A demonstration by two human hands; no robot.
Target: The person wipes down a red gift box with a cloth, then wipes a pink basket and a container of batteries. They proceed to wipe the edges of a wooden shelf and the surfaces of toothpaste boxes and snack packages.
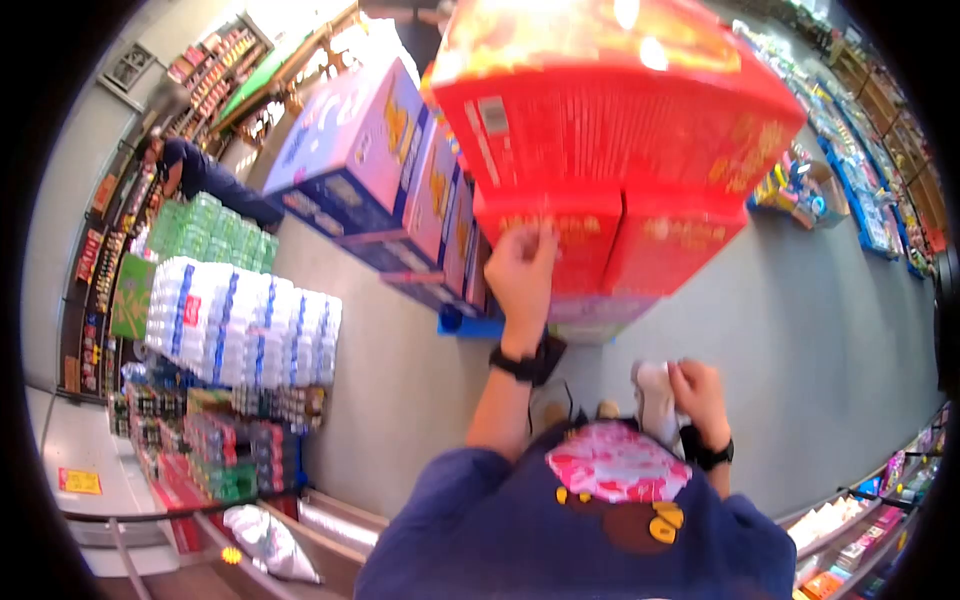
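My left hand (pixel 522 268), with a dark watch on its wrist, is in front of the lower red carton (pixel 590 235), fingers curled in and tips close to its upper front. Anything within those fingers is hidden. A larger glossy red box (pixel 620 120) rests above, overhanging the two red cartons below. Lower on the right, my right hand (pixel 703 395) is closed with thumb against the fingers, and nothing shows in it. It is held in front of me, over a white shoe (pixel 655 398) in this view. A dark band circles that wrist.
Purple cartons (pixel 345 150) are stacked left of the red ones. Wrapped water bottle packs (pixel 245 325) and green bottle packs (pixel 210 230) stand farther left. A person (pixel 205 175) bends near the shelves. Grey floor (pixel 400 400) runs between the stacks; a carton of goods (pixel 805 190) is at right.
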